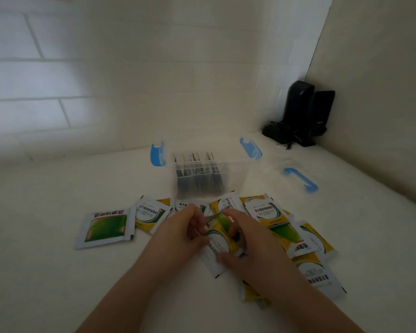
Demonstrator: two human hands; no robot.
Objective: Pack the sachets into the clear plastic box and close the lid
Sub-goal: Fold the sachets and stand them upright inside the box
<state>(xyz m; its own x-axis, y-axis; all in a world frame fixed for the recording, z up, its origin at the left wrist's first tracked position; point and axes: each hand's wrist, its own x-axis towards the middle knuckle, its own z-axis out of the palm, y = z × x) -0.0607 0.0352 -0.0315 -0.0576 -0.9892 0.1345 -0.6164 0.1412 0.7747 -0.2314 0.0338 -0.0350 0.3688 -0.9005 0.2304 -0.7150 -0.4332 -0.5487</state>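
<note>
Left hand (183, 233) and right hand (247, 243) both pinching one sachet (220, 239) above the worktop (46, 272); clear plastic box (199, 176) at twelve o'clock, lid (281, 169) off at two

I was looking at what seemed an indoor room, most likely a home or small office corner, though I could not say which. Pale walls (202, 68) met at a corner, the left one marked with brick-like tile lines. A plain white tabletop (46, 272) filled the foreground. In the corner stood 2 black desktop speakers (305, 111) with trailing cables.
</note>
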